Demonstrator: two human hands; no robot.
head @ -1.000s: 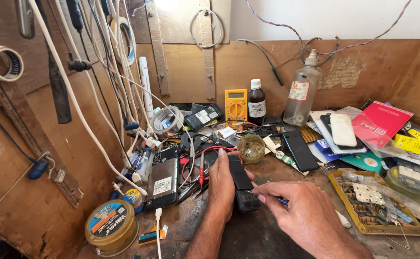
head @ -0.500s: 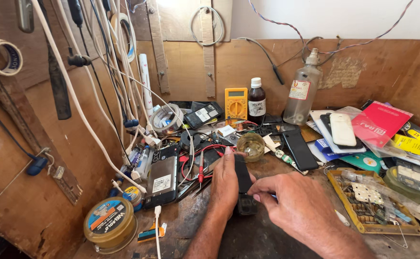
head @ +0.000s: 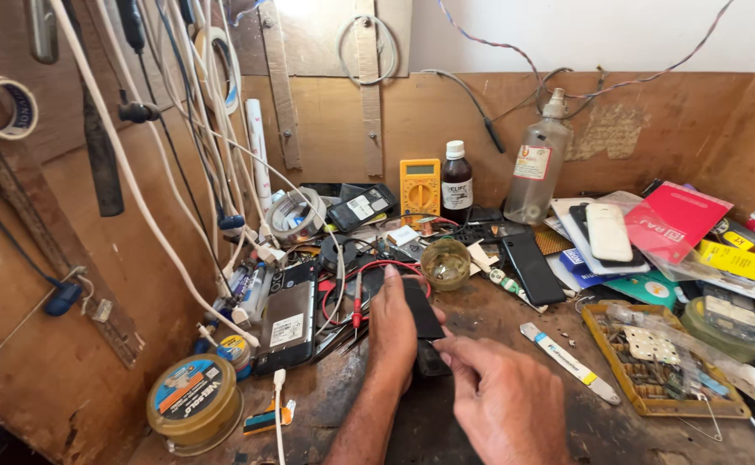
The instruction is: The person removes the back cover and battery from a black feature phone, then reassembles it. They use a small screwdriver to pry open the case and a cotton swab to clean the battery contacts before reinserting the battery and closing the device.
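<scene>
- The left hand [head: 394, 331] grips a black phone [head: 421, 312] at the middle of the workbench [head: 515, 344], fingers wrapped along the phone's left edge, the upper end standing out above the knuckles.
- The right hand [head: 502, 400] sits just below and to the right of the phone, its fingers bunched and pointing at the phone's lower end; I cannot tell whether they pinch a tool or touch the phone.
- The phone's lower part is hidden behind both hands.
- A red wire [head: 369, 274] loops just above the left hand; a small glass jar [head: 445, 263] stands near the phone's top.
- A yellow meter [head: 419, 185] leans at the back wall.
- The parts tray [head: 597, 340] on the right is partly covered in clutter.
</scene>
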